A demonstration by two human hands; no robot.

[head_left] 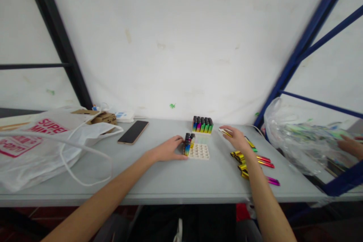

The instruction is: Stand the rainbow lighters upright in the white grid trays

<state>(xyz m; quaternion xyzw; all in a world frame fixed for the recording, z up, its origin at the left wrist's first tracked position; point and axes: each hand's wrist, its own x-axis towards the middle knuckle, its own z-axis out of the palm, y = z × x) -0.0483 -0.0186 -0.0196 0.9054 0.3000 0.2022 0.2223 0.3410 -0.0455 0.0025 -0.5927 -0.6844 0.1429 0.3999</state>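
My left hand curves around the left side of a white pegged tray, thumb at its front corner and fingers towards the back. Several upright lighters with black tops and blue-to-yellow bodies stand along the tray's left side; the rest of its holes show bare. To the right, my right hand is raised over the table with its fingers pinched around a small thin piece, yellow and whitish, too small to make out. Beneath that forearm lie loose shiny gold pieces, with red pieces beside them.
A full block of lighters stands behind the tray near the wall. A phone lies to the left, past which is a white plastic bag. A clear bag and another person's hand are by the blue frame.
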